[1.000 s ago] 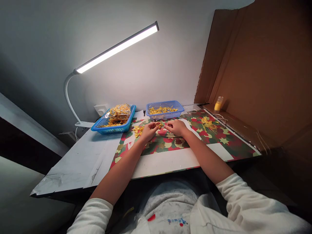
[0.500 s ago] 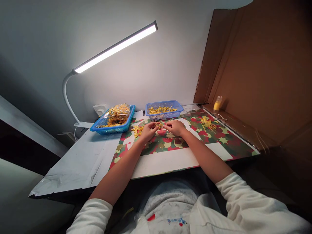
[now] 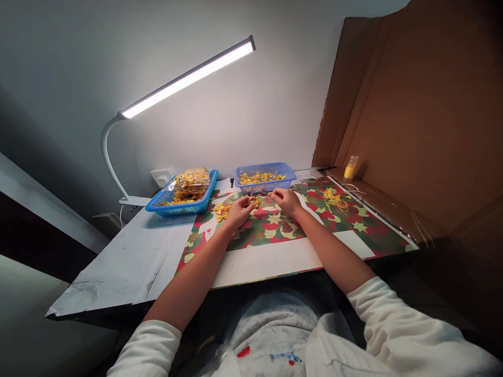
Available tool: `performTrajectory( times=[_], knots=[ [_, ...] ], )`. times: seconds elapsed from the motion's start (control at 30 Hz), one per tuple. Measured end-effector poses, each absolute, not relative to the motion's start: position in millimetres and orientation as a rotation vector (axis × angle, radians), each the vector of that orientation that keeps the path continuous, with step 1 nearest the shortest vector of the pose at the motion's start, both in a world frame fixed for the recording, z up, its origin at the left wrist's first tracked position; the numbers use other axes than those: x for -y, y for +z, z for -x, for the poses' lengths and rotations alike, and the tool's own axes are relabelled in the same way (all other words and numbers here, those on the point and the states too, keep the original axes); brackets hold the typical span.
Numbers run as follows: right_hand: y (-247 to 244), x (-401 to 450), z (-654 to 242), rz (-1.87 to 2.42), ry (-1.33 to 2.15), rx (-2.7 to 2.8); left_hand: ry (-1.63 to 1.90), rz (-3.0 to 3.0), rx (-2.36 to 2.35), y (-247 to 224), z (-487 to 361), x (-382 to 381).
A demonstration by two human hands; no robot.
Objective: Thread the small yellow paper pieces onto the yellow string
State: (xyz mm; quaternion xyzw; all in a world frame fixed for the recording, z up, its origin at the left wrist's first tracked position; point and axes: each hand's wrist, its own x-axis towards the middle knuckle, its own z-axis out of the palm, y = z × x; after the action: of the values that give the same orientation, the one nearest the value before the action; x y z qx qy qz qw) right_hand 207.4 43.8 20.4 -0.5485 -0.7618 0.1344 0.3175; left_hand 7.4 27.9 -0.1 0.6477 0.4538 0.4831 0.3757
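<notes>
Head view: your right hand (image 3: 286, 202), fingertips pinched, contents too small to tell, now sits farther from your left hand (image 3: 240, 211), whose closed pinch alone visibly secures the yellow piece (image 3: 254, 200) above the table (image 3: 113, 267).

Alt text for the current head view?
A person's left hand pinches a small yellow piece over a camouflage-patterned sheet, the right hand beside it, its hold unclear. Behind: a blue basket and a purple-blue basket, both holding yellowish pieces, with a lit bar lamp above.
</notes>
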Motion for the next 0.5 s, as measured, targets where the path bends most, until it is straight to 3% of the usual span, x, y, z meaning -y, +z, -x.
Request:
performTrajectory(
  times=[0.17,0.3,0.5],
  knots=[
    [7,-58,-216,1.766,0.241,1.962,1.303,-1.650,-1.136,-2,-8,-30],
    [1,-60,-217,1.791,0.178,2.004,1.325,-1.734,-1.120,0,-10,-27],
    [8,-50,-205,1.250,0.155,2.076,1.301,-2.028,-1.199,3,-12,-18]
  ],
)
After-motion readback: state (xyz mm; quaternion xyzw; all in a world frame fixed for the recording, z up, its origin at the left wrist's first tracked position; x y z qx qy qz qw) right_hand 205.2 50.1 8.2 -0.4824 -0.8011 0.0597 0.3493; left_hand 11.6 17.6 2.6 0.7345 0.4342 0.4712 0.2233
